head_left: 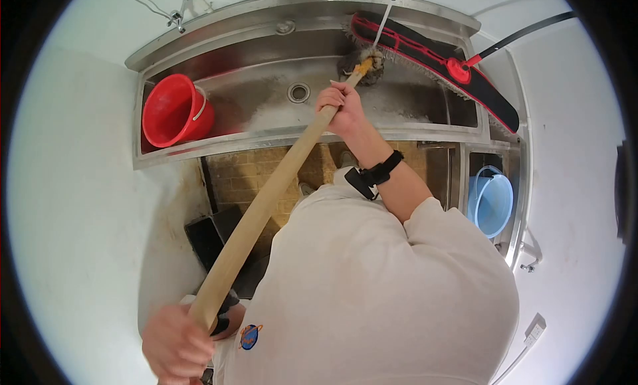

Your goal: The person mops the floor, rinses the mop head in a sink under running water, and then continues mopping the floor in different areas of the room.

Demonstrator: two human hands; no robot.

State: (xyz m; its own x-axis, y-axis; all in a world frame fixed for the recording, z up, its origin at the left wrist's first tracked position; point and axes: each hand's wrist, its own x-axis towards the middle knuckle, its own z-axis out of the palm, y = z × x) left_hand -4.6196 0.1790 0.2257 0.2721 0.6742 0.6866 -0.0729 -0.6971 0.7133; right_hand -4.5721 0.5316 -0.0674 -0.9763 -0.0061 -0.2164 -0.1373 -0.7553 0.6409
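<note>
- Flat dust mop (432,63): black head, red trim, dark pole (525,34).
- Red bucket (174,112): pale handle (201,106) at its right side.
- Light-blue bucket (492,204): right of view, below the flat dust mop.
- Socket outlet (535,329): white cable (510,367) attached.
- Wall tap (176,19): upper left.

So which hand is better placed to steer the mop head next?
Probably the right hand: it grips the handle close to the mop head; the left hand holds the far end.
</note>
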